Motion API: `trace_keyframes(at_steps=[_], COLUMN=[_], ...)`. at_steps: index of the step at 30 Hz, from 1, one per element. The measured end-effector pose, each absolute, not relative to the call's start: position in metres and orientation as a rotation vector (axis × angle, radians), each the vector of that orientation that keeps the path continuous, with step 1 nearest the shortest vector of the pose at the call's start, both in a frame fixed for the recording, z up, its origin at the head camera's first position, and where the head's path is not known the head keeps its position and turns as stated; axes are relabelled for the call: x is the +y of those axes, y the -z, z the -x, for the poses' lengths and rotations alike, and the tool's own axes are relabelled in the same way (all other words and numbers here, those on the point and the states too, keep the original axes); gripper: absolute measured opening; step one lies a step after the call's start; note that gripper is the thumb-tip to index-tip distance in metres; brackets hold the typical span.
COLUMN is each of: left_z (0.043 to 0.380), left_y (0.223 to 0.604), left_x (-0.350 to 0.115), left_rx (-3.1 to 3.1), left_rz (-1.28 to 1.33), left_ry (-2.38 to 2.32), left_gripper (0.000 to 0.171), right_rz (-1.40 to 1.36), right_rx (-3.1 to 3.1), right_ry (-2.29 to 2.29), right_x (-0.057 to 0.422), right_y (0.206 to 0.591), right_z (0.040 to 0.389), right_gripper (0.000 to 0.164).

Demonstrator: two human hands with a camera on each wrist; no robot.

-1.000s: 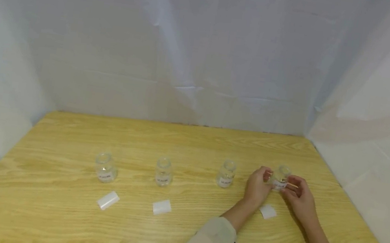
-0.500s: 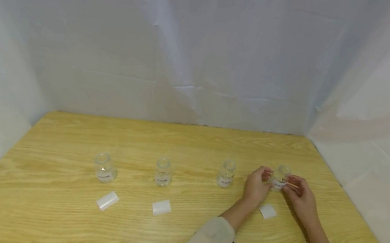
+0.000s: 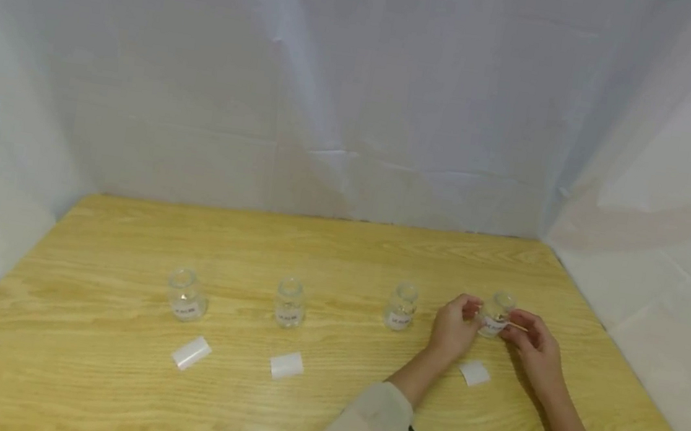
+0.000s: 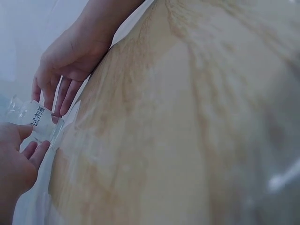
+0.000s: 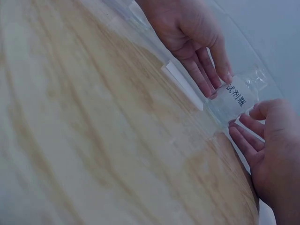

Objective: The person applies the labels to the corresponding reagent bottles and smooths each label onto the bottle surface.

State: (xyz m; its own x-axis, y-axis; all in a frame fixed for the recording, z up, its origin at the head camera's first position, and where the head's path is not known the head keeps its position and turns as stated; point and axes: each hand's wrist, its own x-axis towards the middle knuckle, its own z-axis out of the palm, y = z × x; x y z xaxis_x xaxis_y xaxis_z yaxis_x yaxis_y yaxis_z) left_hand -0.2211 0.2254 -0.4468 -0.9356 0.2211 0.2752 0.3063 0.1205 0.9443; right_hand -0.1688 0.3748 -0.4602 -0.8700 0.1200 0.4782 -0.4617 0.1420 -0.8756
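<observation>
A small clear glass reagent bottle (image 3: pixel 499 307) stands at the right of the table, between both hands. A white label (image 5: pixel 236 96) with dark characters is on its front. My left hand (image 3: pixel 455 330) grips the bottle from the left, its thumb at the label's edge and its fingers lower on the glass. From the other side my right hand (image 3: pixel 538 354) holds it with bent fingers and thumb at the label's opposite edge. In the left wrist view, the fingers of the right hand (image 4: pixel 68 61) reach down to the glass. The bottle's far side is hidden.
Three similar labelled bottles stand in a row to the left: one bottle (image 3: pixel 401 306) nearby, a second bottle (image 3: pixel 290 301) and a third bottle (image 3: pixel 186 294). White paper pieces lie in front, including one paper (image 3: pixel 474 373) between the forearms. White sheeting (image 3: pixel 335 97) surrounds the wooden table (image 3: pixel 101 380).
Both hands stay around the same bottle. The right thumb and fingers have shifted slightly at the label's right side; the other bottles and papers stand as before.
</observation>
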Motion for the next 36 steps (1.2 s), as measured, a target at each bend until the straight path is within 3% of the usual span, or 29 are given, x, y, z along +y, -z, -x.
trace_keyframes(at_steps=[36], left_z=[0.2200], left_y=[0.4461], left_x=[0.2244], left_rx=[-2.264], left_rz=[0.539], left_ry=[2.088], left_gripper=[0.021], right_rz=[-0.256], right_rx=[-1.984], right_ry=[-1.793], right_x=[0.3756], right_y=[0.4577], right_z=[0.1660], right_gripper=[0.017])
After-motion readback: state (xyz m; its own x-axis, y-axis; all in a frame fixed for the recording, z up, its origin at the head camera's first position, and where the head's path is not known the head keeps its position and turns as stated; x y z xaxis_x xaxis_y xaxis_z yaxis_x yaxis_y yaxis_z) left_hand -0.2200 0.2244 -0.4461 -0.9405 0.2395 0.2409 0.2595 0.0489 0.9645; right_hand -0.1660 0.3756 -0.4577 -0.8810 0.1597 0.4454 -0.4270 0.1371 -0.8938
